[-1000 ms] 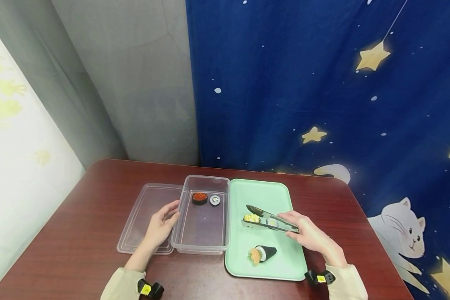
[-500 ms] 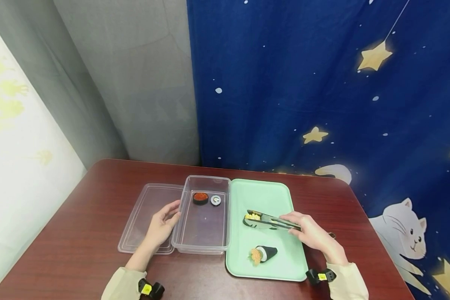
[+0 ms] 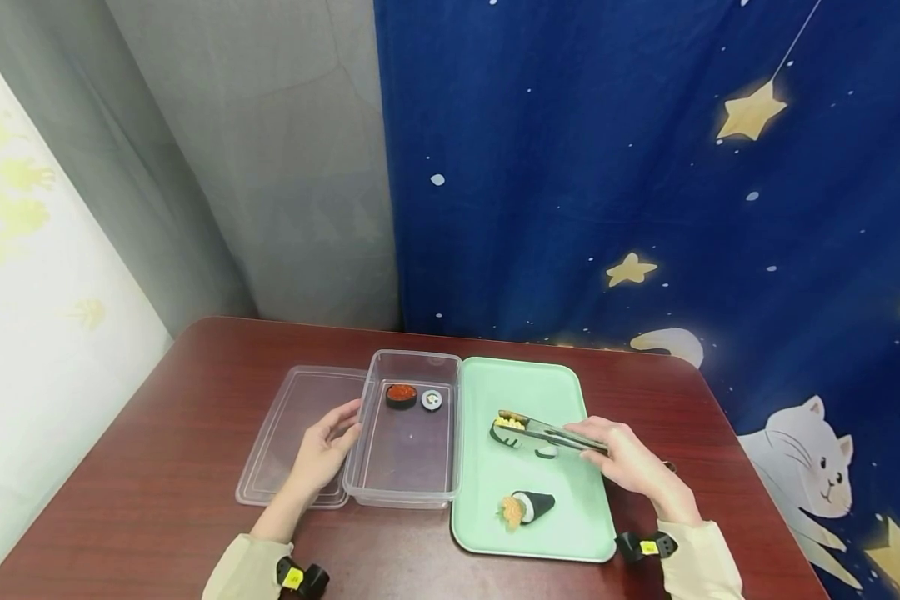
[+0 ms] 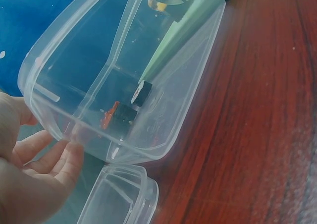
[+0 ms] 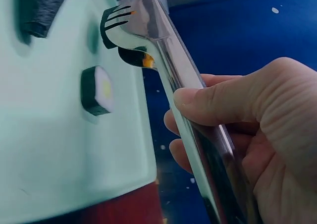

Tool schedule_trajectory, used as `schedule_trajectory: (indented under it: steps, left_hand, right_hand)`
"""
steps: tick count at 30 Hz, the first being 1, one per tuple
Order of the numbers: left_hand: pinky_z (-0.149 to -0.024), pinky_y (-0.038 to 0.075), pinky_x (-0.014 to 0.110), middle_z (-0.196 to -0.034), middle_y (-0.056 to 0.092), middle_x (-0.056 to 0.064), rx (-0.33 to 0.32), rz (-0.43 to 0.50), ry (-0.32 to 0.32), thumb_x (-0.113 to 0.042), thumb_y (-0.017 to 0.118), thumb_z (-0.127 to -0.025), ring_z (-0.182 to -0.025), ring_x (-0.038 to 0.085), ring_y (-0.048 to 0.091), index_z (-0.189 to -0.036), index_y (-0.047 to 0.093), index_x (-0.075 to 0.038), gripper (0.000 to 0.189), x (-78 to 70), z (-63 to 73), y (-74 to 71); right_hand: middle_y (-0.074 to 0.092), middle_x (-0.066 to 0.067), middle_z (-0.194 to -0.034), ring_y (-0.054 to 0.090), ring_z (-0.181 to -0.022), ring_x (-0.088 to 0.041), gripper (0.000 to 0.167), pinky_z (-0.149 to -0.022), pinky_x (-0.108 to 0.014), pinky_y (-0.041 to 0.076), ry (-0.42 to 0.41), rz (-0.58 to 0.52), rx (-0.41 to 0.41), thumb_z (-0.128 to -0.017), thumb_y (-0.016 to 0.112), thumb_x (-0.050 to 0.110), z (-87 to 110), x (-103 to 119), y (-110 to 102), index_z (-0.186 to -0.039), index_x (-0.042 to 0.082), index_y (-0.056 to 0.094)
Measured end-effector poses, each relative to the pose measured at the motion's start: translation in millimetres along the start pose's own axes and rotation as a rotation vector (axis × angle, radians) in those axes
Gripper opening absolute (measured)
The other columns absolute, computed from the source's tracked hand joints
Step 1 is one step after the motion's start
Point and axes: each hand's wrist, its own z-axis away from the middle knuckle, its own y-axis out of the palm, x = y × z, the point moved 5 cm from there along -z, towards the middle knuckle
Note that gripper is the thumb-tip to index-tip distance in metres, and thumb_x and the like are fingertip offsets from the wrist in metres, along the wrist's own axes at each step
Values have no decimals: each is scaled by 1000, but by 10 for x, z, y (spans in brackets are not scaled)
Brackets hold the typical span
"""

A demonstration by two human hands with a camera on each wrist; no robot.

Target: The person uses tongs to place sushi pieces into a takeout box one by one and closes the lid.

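My right hand (image 3: 626, 457) grips metal tongs (image 5: 168, 50), thumb on one side and fingers on the other. Their ends close around a toy sushi piece topped with yellow corn (image 3: 510, 422), mostly hidden behind the slotted end in the right wrist view. Below it is the green tray (image 3: 521, 383), where a small square sushi roll (image 5: 103, 91) and a dark cone hand roll (image 3: 536, 505) lie. My left hand (image 3: 330, 446) has its fingertips at the left wall of a clear plastic box (image 4: 198, 85). Inside that box sit a red roe sushi (image 3: 401, 396) and a round roll (image 3: 432, 400).
Left of the box a clear lid (image 3: 292, 433) lies flat on the dark red wooden table (image 3: 157, 467), partly under my left hand. The tray stands close against the box's right side. A blue star-patterned curtain (image 3: 510, 208) hangs behind the table.
The tongs have narrowed around the corn sushi, which has shifted slightly up and to the right in the head view with my right hand. The left hand has stayed at the box.
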Motion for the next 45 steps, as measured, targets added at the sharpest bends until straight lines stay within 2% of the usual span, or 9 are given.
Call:
schedule_trajectory:
  steps: [4, 12, 17, 22, 29, 32, 38, 40, 45]
  left_hand:
    - [-86, 42, 10, -128, 53, 25, 0, -7, -5, 2, 57, -90, -117, 36, 50, -129, 50, 7, 40, -2, 1, -6]
    - [-86, 42, 11, -127, 54, 25, -6, -17, -3, 1, 57, -90, -115, 34, 51, -129, 50, 6, 40, -1, -5, -21]
    - [-86, 43, 11, -127, 54, 25, -4, -19, -1, 1, 57, -90, -116, 35, 51, -129, 50, 6, 40, 4, -4, -22]
    - [-85, 43, 11, -127, 53, 25, -4, -12, 7, 2, 57, -90, -116, 35, 51, -129, 50, 7, 40, -1, 4, -27]
    - [-84, 43, 10, -125, 54, 28, -13, -11, 36, 4, 56, -89, -114, 39, 51, -127, 51, 8, 39, -7, 3, -19]
    - [-84, 42, 10, -126, 54, 27, -9, -6, 22, 4, 56, -89, -115, 39, 51, -128, 51, 8, 39, 6, -2, -15]
    - [-86, 41, 10, -128, 53, 26, -3, -10, 5, 3, 57, -89, -117, 38, 50, -129, 50, 7, 40, 15, -11, -11]
    - [-86, 42, 10, -128, 52, 27, -2, -1, 3, 3, 57, -89, -117, 39, 49, -129, 50, 8, 40, 15, -15, -7]
    - [-85, 42, 10, -128, 52, 27, -8, 11, -4, 4, 56, -89, -117, 39, 49, -128, 50, 8, 40, 16, -21, 1]
  right_hand:
    - [66, -8, -101, 61, -88, -19, 43, -69, -32, 51, -11, 14, -27, -70, 71, -14, -49, 23, -113, -111, -3, 65]
    - [66, -6, -102, 62, -91, -20, 43, -72, -34, 52, -20, 38, -52, -71, 71, -12, -187, 100, -306, -112, 0, 66]
    - [66, -6, -102, 61, -89, -19, 44, -70, -35, 52, -55, 52, -60, -71, 71, -13, -309, 166, -378, -113, 0, 65]
    - [65, -9, -104, 61, -92, -22, 44, -73, -40, 52, -77, 54, -44, -72, 70, -12, -466, 245, -407, -115, -1, 64]
    - [64, -12, -110, 60, -97, -25, 42, -75, -39, 52, -114, 23, -12, -77, 69, -8, -714, 347, -327, -118, -1, 62]
    - [64, -12, -113, 59, -100, -25, 41, -77, -40, 52, -122, -1, 10, -79, 68, -7, -821, 398, -262, -119, -1, 62]
    - [63, -12, -115, 60, -94, -21, 40, -74, -33, 51, -126, -23, 70, -82, 66, -4, -1031, 498, -114, -121, 0, 61]
    - [63, -12, -116, 60, -97, -21, 39, -75, -33, 51, -130, -20, 88, -82, 66, -3, -1091, 531, -60, -121, 0, 61]
    - [64, -10, -113, 59, -97, -20, 37, -77, -33, 50, -171, -31, 126, -82, 65, -3, -1225, 620, 86, -119, 1, 63]
